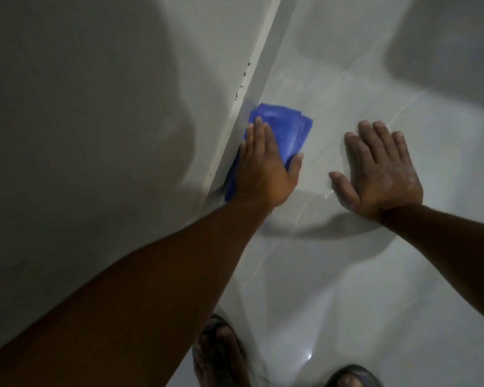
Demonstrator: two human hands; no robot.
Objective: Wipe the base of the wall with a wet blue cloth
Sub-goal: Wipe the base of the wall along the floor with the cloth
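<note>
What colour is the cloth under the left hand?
The cloth is plain blue, seen best in the head view.

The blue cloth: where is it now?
In the head view the blue cloth lies near the centre, against the base of the wall, under the left hand, with the right hand to its right.

Glossy tiled floor [375, 275] with blue cloth [285, 129] against the wall base [252, 88], flat right hand [380, 174], two sandalled feet [218, 347].

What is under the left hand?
The folded blue cloth, pressed where skirting meets floor. The left hand hides the cloth's near part and the surface beneath.
</note>
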